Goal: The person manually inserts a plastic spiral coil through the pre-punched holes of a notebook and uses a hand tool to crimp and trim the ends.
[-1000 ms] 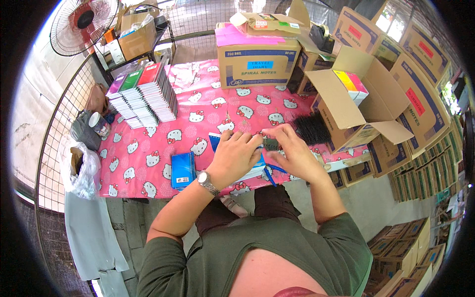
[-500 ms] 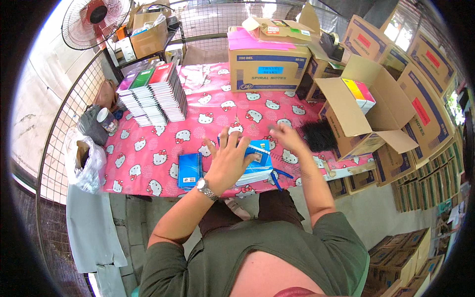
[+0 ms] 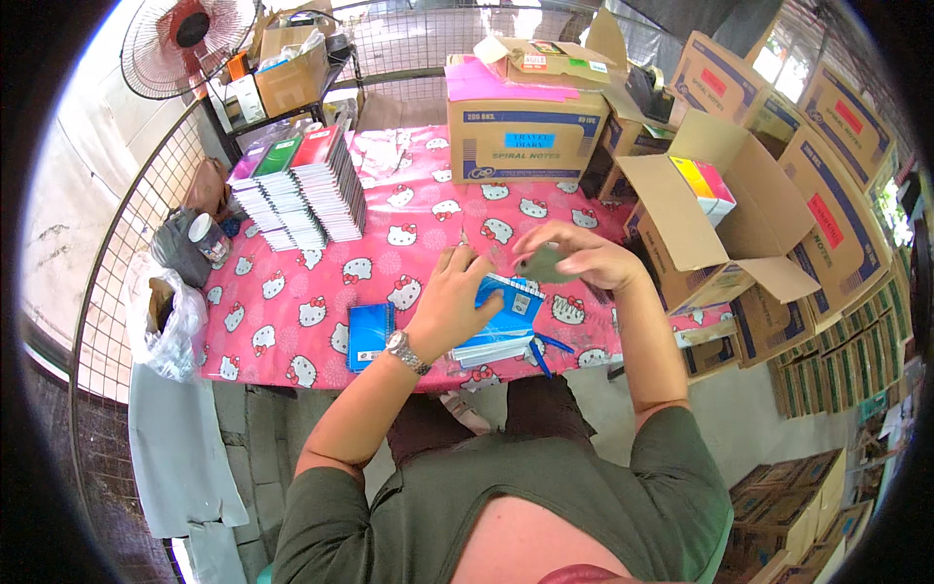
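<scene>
My left hand (image 3: pixel 452 302), a metal watch on its wrist, lies at the left side of a blue spiral notebook (image 3: pixel 514 310). Its fingers bend over the notebook's far left corner, and the thumb presses the cover. Beneath this notebook is a stack of white-paged notebooks (image 3: pixel 482 352). Up beyond the stack's right corner, my right hand (image 3: pixel 595 261) grips a flat, grey-green, oval piece (image 3: pixel 547 265) whose kind I cannot make out. Blue-handled pliers (image 3: pixel 553 345) lie against the stack's near right corner. Another blue spiral notebook (image 3: pixel 370 336) rests to the left.
Tall piles of notebooks with purple, green and red covers (image 3: pixel 302 185) stand at the back left. A closed carton (image 3: pixel 525 141) sits at the back. On the right an open carton (image 3: pixel 671 229) holds colourful notebooks. A plastic bag (image 3: pixel 167 316) and a mug (image 3: pixel 208 237) are at the left edge.
My right hand has lifted and turned, and the grey-green piece now shows in it. The left hand's fingers have drawn in from a spread pose. The top blue notebook has turned slightly.
</scene>
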Tool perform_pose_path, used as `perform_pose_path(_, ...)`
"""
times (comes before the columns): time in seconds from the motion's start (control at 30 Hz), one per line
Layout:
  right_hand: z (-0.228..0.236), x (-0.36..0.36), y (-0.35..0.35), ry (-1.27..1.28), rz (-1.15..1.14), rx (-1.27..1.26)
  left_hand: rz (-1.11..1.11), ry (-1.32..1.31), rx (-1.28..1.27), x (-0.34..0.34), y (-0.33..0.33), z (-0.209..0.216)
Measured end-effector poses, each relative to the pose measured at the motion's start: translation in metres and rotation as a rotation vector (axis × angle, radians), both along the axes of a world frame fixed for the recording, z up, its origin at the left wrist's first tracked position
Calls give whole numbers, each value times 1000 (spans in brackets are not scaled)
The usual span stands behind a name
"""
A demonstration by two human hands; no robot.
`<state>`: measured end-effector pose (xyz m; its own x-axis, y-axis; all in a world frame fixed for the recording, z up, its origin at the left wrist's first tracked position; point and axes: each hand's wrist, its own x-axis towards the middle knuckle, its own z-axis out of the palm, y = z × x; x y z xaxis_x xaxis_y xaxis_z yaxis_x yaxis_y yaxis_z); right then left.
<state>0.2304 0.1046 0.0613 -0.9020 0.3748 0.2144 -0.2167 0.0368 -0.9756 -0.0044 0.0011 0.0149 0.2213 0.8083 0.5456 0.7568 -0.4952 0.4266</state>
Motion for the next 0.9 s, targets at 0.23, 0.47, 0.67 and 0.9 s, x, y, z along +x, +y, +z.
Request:
perform_pose_path(0.23,2,-14,11,-111,91,131,-23,-119,-94,-25,3,-3)
perform_pose_path(0.47,4,-32,12,-67,99,73,-129,-147,-134,-30,8,4)
perform_pose_path(0.67,-1,-37,22,-14,159,23,-186,-213,-171,-33,14,4)
perform_pose_path(0.9,-6,-46,22,-265,6,11,-160,-225,-177,-36,15,2)
